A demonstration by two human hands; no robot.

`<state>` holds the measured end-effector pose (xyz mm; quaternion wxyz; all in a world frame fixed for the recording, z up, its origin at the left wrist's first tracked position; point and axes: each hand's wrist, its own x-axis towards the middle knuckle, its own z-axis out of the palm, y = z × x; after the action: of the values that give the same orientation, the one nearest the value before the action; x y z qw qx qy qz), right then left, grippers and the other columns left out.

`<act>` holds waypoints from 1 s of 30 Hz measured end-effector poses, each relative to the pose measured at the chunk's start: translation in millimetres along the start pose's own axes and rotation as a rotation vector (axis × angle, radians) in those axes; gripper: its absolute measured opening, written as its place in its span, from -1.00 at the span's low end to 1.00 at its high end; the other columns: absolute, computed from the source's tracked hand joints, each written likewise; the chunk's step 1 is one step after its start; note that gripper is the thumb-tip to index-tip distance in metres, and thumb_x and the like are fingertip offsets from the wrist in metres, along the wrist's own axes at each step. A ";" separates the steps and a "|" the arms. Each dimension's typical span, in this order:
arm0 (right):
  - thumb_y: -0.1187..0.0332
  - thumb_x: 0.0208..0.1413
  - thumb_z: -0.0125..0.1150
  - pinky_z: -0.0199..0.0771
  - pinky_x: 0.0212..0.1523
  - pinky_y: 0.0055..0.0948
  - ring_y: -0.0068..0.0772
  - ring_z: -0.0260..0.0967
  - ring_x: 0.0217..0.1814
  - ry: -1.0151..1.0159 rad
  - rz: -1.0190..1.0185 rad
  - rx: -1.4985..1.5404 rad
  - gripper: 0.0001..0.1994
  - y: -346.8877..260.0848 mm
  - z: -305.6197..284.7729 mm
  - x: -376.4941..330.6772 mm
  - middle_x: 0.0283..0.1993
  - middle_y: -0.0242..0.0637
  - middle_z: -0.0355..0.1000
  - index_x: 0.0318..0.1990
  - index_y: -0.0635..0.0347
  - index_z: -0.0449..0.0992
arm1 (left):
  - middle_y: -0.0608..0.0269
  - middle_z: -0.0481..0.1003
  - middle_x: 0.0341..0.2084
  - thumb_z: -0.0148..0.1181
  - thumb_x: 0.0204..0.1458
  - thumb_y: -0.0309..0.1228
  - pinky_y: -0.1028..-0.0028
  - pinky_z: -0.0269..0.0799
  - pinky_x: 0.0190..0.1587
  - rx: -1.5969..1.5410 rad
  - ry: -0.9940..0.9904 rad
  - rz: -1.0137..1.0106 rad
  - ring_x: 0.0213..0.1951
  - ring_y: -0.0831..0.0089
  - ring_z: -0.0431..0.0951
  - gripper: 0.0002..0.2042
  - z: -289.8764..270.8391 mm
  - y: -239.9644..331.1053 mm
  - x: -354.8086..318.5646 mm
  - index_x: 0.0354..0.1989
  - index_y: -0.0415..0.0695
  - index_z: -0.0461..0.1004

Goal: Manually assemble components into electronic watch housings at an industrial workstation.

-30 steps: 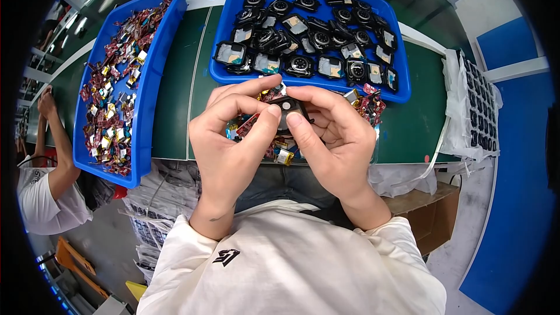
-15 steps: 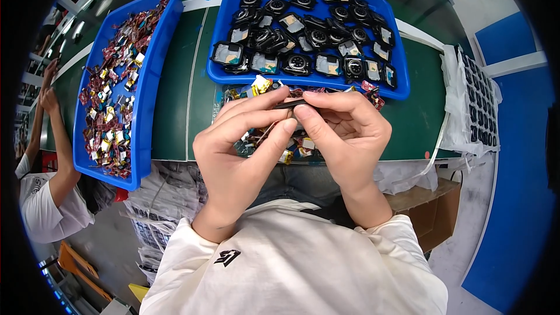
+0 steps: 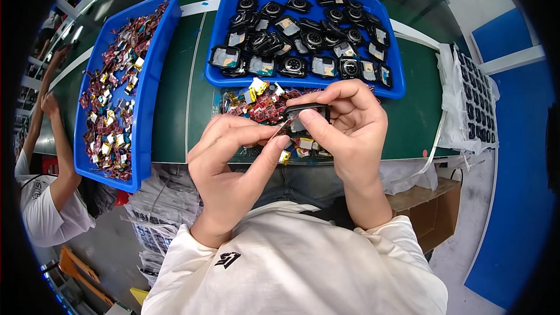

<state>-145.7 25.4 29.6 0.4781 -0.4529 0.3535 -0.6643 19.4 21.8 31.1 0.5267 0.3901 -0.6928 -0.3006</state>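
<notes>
My right hand [image 3: 354,135] is closed round a black smartwatch case [image 3: 296,121], its open inner side tilted toward me. A thin reddish strip [image 3: 282,130], perhaps a flex cable, runs from the case to my left hand [image 3: 224,154], which pinches it between thumb and fingers. Whether the strip is still joined inside the case is hidden by my right thumb. Below and behind my hands lies a pile of small red circuit boards [image 3: 267,108] with silver and yellow foil pieces.
Beyond my hands a blue tray [image 3: 213,73] holds many black watch cases. Another blue tray [image 3: 142,140] at left carries loose small boards. White-wrapped packs of dark parts [image 3: 475,99] hang over the green table's [image 3: 417,125] right end. A co-worker's arm [image 3: 58,134] is at far left.
The watch case has turned from edge-on to showing its open inner side. My left hand has drawn back a little to the left and down, apart from the right fingertips.
</notes>
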 end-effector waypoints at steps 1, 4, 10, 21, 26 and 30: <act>0.69 -0.02 0.20 0.53 -0.17 -0.56 -0.51 0.49 -0.15 -0.028 -0.006 -0.008 -0.77 0.3 -1.1 0.4 -0.19 -0.07 0.51 -0.21 0.35 0.33 | 0.16 0.56 -0.44 0.36 -0.19 -0.66 0.57 0.36 -0.33 0.001 0.001 0.000 -0.41 0.50 0.48 -0.84 -1.0 0.6 -0.3 -0.38 -0.29 0.58; 0.69 -0.07 0.23 0.53 -0.19 -0.56 -0.49 0.50 -0.17 0.011 -0.134 -0.172 -0.79 2.0 3.8 -0.9 -0.20 -0.06 0.52 -0.28 0.33 0.36 | 0.17 0.56 -0.44 0.32 -0.11 -0.65 0.60 0.39 -0.31 -0.495 -0.083 -0.354 -0.39 0.54 0.50 -0.88 -2.1 1.8 -0.4 -0.36 -0.33 0.57; 0.68 -0.12 0.27 0.55 -0.23 -0.55 -0.46 0.52 -0.23 0.016 -0.339 -0.356 -0.83 4.0 6.3 -0.5 -0.25 -0.10 0.54 -0.40 0.31 0.39 | 0.17 0.56 -0.42 0.25 -0.01 -0.65 0.65 0.44 -0.30 -0.814 -0.057 -0.505 -0.38 0.57 0.53 -0.90 4.5 -2.0 2.6 -0.31 -0.38 0.54; 0.69 -0.05 0.27 0.55 -0.19 -0.58 -0.51 0.45 -0.12 -0.100 -0.036 -0.068 -0.80 -13.8 -4.0 -1.2 -0.15 -0.15 0.42 -0.24 0.39 0.45 | 0.30 0.55 -0.54 0.42 -0.18 -0.58 0.69 0.34 -0.41 -0.345 -0.044 -0.310 -0.50 0.69 0.46 -0.80 7.2 -7.8 7.7 -0.35 -0.29 0.56; 0.60 -0.04 0.28 0.51 -0.21 -0.55 -0.45 0.51 -0.27 -0.228 -0.167 -0.638 -0.81 -45.3 -32.8 41.1 -0.30 -0.20 0.53 -0.21 0.34 0.57 | 0.25 0.54 -0.55 0.38 -0.17 -0.61 0.64 0.32 -0.40 -0.365 -0.004 -0.256 -0.51 0.64 0.44 -0.86 3.8 -8.3 16.7 -0.41 -0.28 0.56; 0.56 0.02 0.24 0.49 -0.20 -0.56 -0.48 0.53 -0.28 0.029 -0.116 -0.587 -0.84 -55.9 -65.7 132.1 -0.31 -0.20 0.54 -0.22 0.41 0.53 | 0.21 0.54 -0.58 0.33 -0.14 -0.65 0.61 0.30 -0.41 -0.349 0.134 -0.198 -0.52 0.56 0.43 -0.93 -12.1 -25.2 16.2 -0.49 -0.29 0.54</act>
<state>-242.5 -82.0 92.5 0.2828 -0.5818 0.5107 -0.5664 34.4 -5.2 21.5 0.5990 0.3783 -0.5522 -0.4396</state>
